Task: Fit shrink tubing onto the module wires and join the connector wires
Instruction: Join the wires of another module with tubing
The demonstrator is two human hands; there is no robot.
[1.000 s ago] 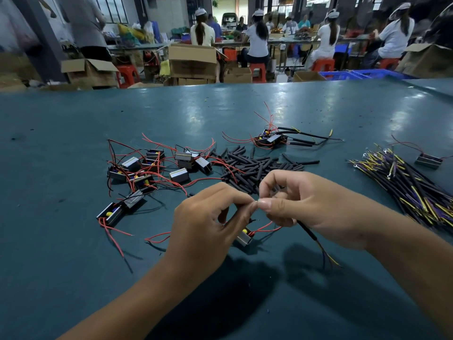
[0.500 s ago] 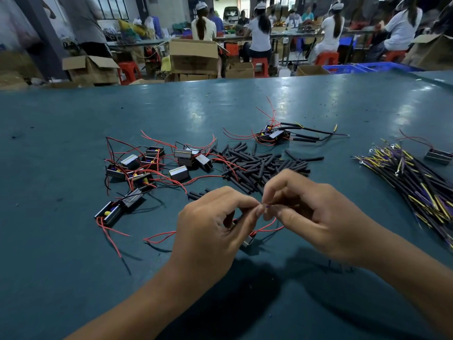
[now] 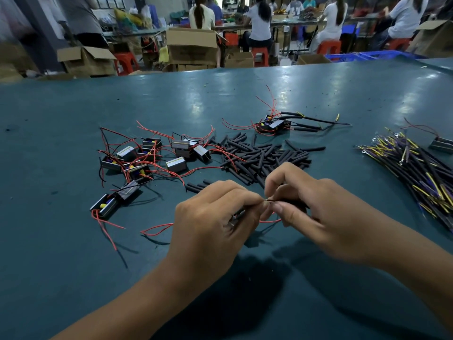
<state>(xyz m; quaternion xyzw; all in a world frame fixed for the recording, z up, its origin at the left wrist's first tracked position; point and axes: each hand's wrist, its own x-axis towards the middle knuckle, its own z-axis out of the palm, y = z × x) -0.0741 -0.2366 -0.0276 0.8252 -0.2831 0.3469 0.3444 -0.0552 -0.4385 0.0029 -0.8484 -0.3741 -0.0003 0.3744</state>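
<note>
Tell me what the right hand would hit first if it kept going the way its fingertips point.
The right hand points leftward at the left hand, whose fingertips it almost touches at the pinched wire. It would meet those fingertips first, though depth is unclear.

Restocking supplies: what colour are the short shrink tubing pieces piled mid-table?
The short shrink tubing pieces are matte black; the head view shows them.

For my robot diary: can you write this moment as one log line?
step: joining wires | left hand: pinches wire end | right hand: pinches wire end | tubing pile: behind hands | table
</note>
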